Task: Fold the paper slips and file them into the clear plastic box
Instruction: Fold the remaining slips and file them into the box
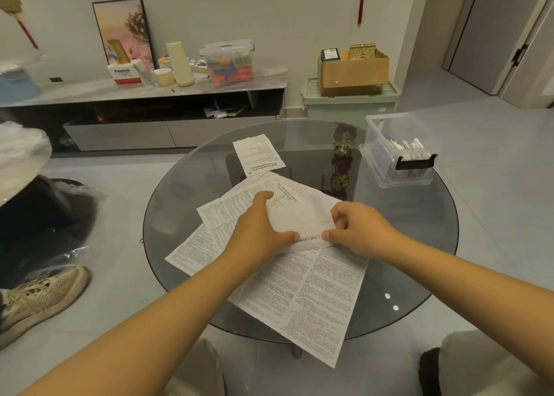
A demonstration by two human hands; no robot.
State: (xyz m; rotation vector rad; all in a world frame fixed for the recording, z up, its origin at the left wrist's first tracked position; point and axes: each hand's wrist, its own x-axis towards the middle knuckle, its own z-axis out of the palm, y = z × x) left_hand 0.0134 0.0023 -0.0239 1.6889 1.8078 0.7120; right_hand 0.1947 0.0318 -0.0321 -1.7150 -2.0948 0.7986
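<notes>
Several printed paper slips lie spread over the round glass table (419, 245). On top of the pile sits a partly folded slip (299, 219), its blank back showing. My left hand (257, 230) grips its left side, thumb at the near edge and fingers curled over the far edge. My right hand (356, 230) pinches its right near corner. A large printed sheet (314, 299) lies under it, reaching past the table's near edge. A smaller slip (257, 154) lies alone farther back. The clear plastic box (398, 150) stands at the table's far right, open, with folded slips upright inside.
A low TV cabinet (144, 93) with jars and a storage bin runs along the back wall. A green bin (350, 102) carries a cardboard box. A sneaker (42, 293) and plastic bags lie on the floor at left. My knees show at the bottom edge.
</notes>
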